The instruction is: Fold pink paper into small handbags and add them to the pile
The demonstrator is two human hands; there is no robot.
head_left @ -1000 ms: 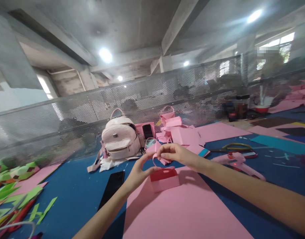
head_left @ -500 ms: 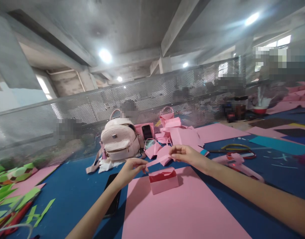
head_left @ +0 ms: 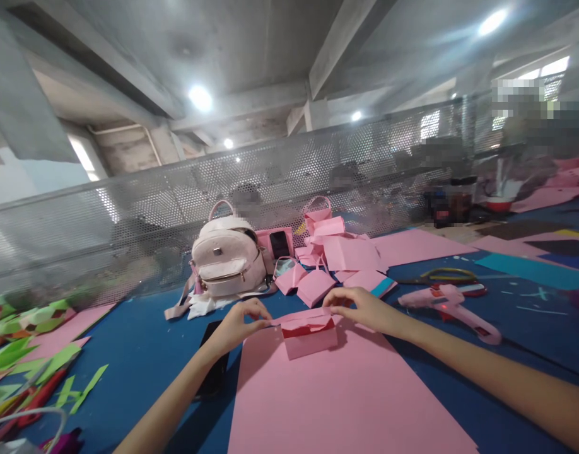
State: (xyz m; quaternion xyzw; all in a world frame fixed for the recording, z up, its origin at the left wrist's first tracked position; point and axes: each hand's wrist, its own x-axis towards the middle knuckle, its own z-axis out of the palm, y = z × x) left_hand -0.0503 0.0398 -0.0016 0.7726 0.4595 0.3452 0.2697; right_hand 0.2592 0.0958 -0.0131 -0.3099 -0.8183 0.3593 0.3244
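Observation:
A narrow pink paper strip [head_left: 294, 317] stretches between my two hands. My left hand [head_left: 245, 323] pinches its left end, and at the other end the fingertips of my right hand [head_left: 353, 308] are closed on it. The strip runs along the back top edge of a small pink paper box [head_left: 311, 345]; whether they touch is unclear. The box has a darker pink inside and stands on a large pink paper sheet [head_left: 346, 403]. Just behind the strip lie small folded pink paper bags [head_left: 315, 287].
A pink glue gun [head_left: 453, 306] and yellow-handled scissors [head_left: 448, 275] lie right. A black phone [head_left: 216, 372] is beside my left forearm. Behind stand a pale backpack [head_left: 230, 258] and a perforated metal divider [head_left: 166, 208]. Green paper scraps [head_left: 88, 388] and red-handled scissors [head_left: 46, 397] lie left.
Both hands have come down and nearer with the strip, from above and behind the box to its back top edge. The strip is now more level. The view has shifted slightly.

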